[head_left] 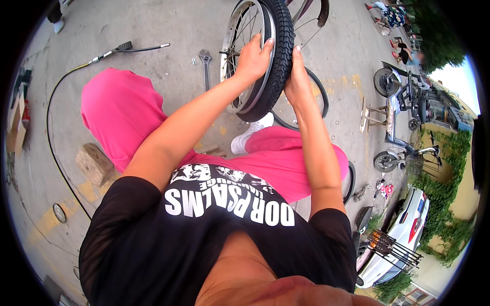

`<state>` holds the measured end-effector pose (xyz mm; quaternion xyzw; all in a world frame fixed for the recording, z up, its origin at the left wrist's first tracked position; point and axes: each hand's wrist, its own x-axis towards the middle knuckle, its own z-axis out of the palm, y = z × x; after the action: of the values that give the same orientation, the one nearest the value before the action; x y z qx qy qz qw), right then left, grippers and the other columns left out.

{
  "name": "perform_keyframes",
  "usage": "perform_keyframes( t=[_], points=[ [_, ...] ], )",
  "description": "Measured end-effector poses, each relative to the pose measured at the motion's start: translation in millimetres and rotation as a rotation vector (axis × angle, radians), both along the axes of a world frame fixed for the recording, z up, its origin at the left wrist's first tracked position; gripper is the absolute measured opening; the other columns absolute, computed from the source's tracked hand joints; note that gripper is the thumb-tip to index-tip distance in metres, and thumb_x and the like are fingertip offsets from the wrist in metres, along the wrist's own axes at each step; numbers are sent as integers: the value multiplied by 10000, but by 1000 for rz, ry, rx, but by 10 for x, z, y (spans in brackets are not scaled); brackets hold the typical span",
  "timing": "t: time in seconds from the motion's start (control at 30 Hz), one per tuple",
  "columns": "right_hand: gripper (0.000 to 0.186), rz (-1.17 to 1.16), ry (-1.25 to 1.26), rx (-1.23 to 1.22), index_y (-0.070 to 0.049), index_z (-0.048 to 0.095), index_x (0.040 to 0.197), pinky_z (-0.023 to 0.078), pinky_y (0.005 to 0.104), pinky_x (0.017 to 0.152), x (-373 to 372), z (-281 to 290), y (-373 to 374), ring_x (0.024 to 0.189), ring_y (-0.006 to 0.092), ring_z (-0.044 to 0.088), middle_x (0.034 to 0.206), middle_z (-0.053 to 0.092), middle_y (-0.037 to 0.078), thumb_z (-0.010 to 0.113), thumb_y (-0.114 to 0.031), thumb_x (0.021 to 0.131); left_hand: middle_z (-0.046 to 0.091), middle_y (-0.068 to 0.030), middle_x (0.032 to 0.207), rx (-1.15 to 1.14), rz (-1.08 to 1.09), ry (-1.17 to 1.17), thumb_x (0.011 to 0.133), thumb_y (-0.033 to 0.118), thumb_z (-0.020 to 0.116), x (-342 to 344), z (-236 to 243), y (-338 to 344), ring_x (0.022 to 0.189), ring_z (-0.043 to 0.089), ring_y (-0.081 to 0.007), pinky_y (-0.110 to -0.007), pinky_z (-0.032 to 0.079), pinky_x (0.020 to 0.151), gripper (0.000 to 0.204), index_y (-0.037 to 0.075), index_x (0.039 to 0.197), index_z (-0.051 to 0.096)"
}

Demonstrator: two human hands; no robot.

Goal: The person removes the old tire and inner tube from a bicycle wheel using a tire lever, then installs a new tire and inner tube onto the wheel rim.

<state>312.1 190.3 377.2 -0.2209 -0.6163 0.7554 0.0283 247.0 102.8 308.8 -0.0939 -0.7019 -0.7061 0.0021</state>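
Upright between my arms stands a bicycle wheel with a silver rim (226, 71), thin spokes and a black knobby tyre (284, 53). My left hand (253, 58) grips the wheel at its rim, fingers bent over the edge on the spoke side. On the opposite side, my right hand (297, 79) holds the tyre, its thumb lying along the tread and its other fingers largely hidden. A black rubber tube (325, 97) curves on the ground behind my right forearm. Part of a bicycle frame and fender (323, 14) shows beyond the wheel.
An adjustable wrench (205, 66) lies left of the wheel, near small nuts (194, 61). Farther left are an air hose (51, 97) with its inflator head (124, 47), a wooden block (94, 163) and a cardboard box (14, 127). Parked scooters (386, 160) and a white car (395, 255) stand right.
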Motion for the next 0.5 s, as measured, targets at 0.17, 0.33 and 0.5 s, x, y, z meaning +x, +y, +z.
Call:
perform_keyframes(
  t=[0.17, 0.33, 0.5],
  points=[
    [586, -9, -108, 378, 18, 620, 1006, 452, 283, 694, -40, -49, -12, 765, 130, 537, 888, 606, 63, 403, -525, 964, 626, -272, 861, -33, 94, -18, 945, 355, 453, -85, -12, 73, 882, 574, -457, -497, 355, 859, 399, -37, 972, 522],
    [592, -11, -136, 538, 42, 631, 927, 419, 262, 667, -81, -44, 22, 752, 139, 504, 860, 591, 62, 418, -509, 966, 617, -289, 959, 26, 54, -58, 933, 387, 492, -228, -69, 171, 950, 571, -447, -446, 412, 849, 487, -87, 1030, 547],
    [579, -89, -62, 246, 34, 624, 985, 431, 294, 735, -104, -1, 134, 813, 150, 526, 887, 613, 83, 413, -504, 968, 626, -151, 776, 267, -25, -62, 943, 419, 506, -271, -88, 316, 705, 544, -225, -346, 439, 694, 479, -52, 899, 578]
  ],
)
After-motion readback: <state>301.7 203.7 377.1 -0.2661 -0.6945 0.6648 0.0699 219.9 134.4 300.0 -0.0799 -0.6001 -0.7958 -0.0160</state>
